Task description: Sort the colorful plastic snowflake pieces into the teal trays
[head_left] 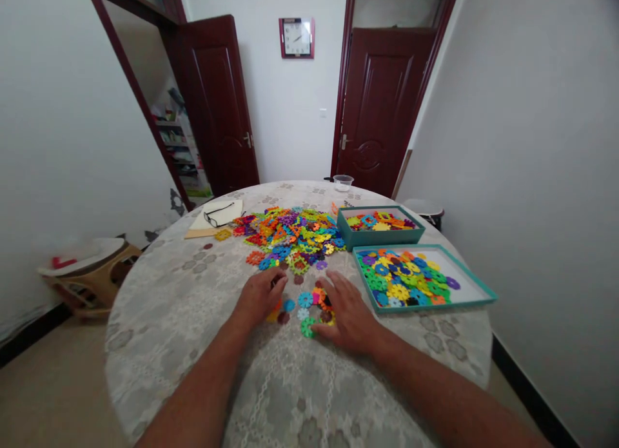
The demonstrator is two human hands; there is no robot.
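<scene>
Small flower-shaped plastic pieces lie on the table in front of me, between my two hands. My left hand (258, 298) rests beside them with its fingers bent and the thumb apart from the index finger; no piece shows in it. An orange piece (273, 312) is partly hidden at its edge. Over the right part of the group, my right hand (349, 316) spreads its fingers and covers several pieces. Its thumb touches or nearly touches a green piece (307, 327). A blue piece (305, 300) and a light blue piece (303, 314) lie flat between the hands.
A large heap of mixed pieces (294, 235) spreads farther back. At the right stand a deep teal box (382, 239) and a shallow teal-edged tray (464, 283), both holding pieces. Glasses (218, 211) lie on paper at the back left; a clear plastic bowl (343, 182) stands at the far edge.
</scene>
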